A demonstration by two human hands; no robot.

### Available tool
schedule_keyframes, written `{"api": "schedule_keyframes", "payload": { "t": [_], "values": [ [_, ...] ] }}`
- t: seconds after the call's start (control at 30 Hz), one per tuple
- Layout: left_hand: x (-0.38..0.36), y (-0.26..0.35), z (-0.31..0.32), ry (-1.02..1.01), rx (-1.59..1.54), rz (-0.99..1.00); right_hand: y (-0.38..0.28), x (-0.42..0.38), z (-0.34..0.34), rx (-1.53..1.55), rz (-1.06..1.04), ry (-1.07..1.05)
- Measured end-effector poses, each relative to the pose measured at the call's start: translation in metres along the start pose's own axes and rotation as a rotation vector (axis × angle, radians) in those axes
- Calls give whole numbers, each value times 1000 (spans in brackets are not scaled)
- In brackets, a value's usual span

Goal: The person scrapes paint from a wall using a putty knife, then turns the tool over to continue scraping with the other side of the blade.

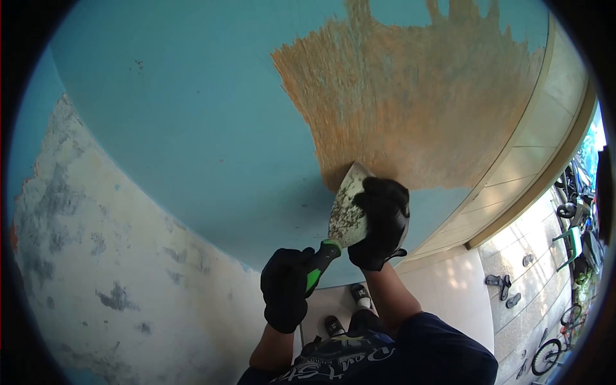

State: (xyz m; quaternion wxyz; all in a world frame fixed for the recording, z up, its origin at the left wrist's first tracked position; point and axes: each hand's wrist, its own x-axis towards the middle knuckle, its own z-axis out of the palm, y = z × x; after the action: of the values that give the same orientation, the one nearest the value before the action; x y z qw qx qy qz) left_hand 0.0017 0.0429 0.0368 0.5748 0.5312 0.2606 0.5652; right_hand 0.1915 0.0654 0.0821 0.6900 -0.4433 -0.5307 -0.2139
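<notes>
My left hand [285, 289], in a black glove, is wrapped around the black and green handle of a putty knife [346, 215]. The wide metal blade is speckled with pale residue and points up and away. My right hand [383, 221], also gloved in black, is closed at the right side of the blade; its fingertips are partly hidden. The blade's tip meets the lower edge of a rough brown-orange patch [417, 109] where the blue paint is off. Smooth blue paint [192, 115] covers the wall around that patch.
To the left is an adjoining wall [115, 256] with patchy white and grey. A tiled beige border [507, 167] edges the blue wall on the right. Beyond it are sandals [499, 281], a green chair [570, 247], a bicycle [547, 356] and parked motorbikes [568, 208].
</notes>
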Motion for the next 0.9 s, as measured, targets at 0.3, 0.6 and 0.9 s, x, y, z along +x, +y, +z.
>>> {"api": "schedule_keyframes", "payload": {
  "t": [0.3,0.6,0.9],
  "values": [
    [-48,-31,-7,-47,25,-215,14,-39,-26,17,-46,-244],
    [-46,-28,-7,-81,144,-128,17,-39,-25,20,-54,-269],
    [-37,-51,-12,-112,597,89,21,-41,-23,17,-50,-261]
  ]
}}
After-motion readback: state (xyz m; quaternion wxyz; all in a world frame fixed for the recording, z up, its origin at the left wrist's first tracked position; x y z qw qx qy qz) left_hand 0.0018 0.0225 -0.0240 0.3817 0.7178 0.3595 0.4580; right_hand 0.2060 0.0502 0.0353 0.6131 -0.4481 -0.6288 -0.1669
